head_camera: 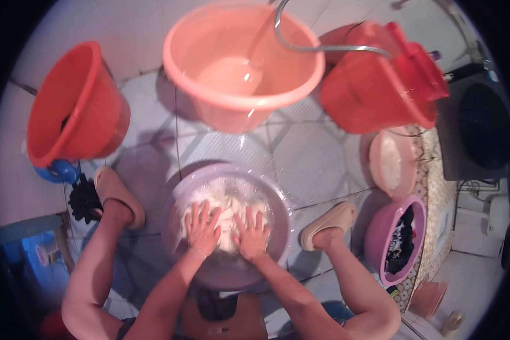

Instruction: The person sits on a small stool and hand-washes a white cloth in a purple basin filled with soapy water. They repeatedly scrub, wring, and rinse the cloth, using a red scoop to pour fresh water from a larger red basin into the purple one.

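Observation:
A wide purple plastic basin stands on the tiled floor between my feet, holding water and a bunched white cloth. My left hand lies palm down on the cloth's left part, fingers spread. On the right part of the same cloth presses my right hand, its fingers also apart. Both hands touch the cloth from above, and neither visibly grasps it. Bright droplets or splashes show around the basin's far right rim. The cloth's underside is hidden in the water.
Beyond the basin stands a large salmon-coloured tub, with a metal hose across its rim. Red buckets flank it, one left and one right. Along the right wall are a pink basin and a purple basin containing dark fabric.

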{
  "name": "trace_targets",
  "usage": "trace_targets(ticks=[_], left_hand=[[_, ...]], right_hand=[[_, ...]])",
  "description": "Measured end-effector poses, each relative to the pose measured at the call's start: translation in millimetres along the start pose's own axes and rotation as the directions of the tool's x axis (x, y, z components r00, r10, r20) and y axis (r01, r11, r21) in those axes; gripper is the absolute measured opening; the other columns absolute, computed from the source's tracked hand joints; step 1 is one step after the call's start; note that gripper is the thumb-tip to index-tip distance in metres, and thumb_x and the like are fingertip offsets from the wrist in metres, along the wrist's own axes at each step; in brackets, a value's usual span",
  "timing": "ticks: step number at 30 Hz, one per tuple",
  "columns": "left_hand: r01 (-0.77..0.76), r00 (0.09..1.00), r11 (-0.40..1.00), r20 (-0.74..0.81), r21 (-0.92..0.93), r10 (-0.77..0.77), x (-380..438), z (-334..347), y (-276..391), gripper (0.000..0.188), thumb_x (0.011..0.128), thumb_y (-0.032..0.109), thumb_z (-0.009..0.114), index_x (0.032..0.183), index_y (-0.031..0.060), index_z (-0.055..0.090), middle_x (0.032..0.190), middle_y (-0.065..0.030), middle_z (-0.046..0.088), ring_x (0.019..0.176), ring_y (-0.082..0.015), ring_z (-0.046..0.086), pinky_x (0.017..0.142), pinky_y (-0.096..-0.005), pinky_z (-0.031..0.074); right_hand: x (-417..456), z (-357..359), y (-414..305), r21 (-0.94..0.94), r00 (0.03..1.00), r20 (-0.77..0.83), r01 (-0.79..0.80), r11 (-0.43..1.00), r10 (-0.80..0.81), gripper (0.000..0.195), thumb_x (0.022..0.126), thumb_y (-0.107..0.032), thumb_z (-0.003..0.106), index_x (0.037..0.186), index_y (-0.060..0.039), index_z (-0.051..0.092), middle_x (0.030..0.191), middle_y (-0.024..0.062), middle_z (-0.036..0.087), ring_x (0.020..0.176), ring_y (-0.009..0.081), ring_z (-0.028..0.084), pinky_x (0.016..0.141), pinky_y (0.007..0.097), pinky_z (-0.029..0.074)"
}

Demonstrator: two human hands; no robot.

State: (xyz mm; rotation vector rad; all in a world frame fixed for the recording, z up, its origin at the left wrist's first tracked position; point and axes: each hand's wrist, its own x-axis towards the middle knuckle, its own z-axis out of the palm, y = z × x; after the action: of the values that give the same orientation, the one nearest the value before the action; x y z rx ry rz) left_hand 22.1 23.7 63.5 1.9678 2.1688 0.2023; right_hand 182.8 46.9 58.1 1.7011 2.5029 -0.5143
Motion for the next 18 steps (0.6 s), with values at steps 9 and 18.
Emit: trace_targets(ticks=[9,18], left_hand=[[0.411,0.739,0.798,0.674,-0.44,-0.009,9.6,137.6,-70.9,0.056,0.081,0.041,0.045,0.128,0.0125,0.036,0.125,-0.0132,0.041,0.113,-0.0332,0.04,0.097,-0.0387,0.03],[0.264,0.961,0.938,0.149,-0.225,-0.234,21.5,19.7,-22.6,0.057,0.079,0.037,0.052,0.127,0.0079,0.038,0.126,-0.0182,0.037,0.117,-0.0338,0.034,0.096,-0.0405,0.031]], right_hand=[[111.7,20.8,8.6,-0.104,0.715,0.699,0.119,0.987,-0.013,0.049,0.069,-0.041,0.057,0.113,-0.0182,0.054,0.118,0.0151,0.048,0.107,0.032,0.044,0.089,0.0471,0.033],[49.8,-3.7,17.1,0.191,0.99,0.06,0.113,0.975,-0.127,0.062,0.069,-0.042,0.061,0.124,-0.0188,0.044,0.136,0.01,0.025,0.119,0.0304,0.03,0.093,0.0459,0.031]])
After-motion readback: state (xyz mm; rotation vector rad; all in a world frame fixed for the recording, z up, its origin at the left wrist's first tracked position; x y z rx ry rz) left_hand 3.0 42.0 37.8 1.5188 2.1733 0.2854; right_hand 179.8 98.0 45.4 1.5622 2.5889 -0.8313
